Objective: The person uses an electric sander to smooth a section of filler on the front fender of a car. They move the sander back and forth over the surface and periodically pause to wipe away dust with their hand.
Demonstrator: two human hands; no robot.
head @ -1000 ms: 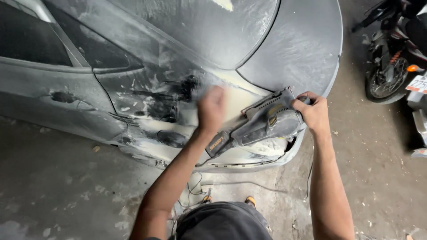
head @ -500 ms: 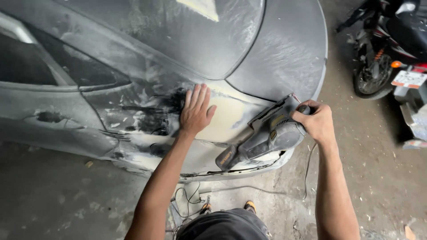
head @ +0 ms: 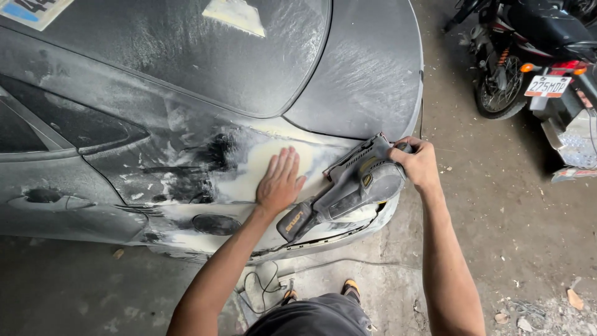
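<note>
Down below the head camera, a person leans over the rear corner of a grey car point(head: 367, 74) whose body is dulled with sanding dust. Their left hand point(head: 280, 180) lies flat, fingers spread and together pointing upward, pressed on a pale cream patch of filler point(head: 249, 165) on the rear quarter panel; this grip is open and holds nothing. Their right hand point(head: 418, 163) is closed around the top handle of a grey electric sander point(head: 348, 186), which rests tilted against the car body just right of the filler patch, its long dust-bag end pointing down toward the left wrist. Dark smears sit on the panel left of the filler. A power cord point(head: 264, 289) lies looped on the concrete floor point(head: 497, 236) near the person's feet. A motorcycle point(head: 528, 50) stands at upper right, well apart from the car.
</note>
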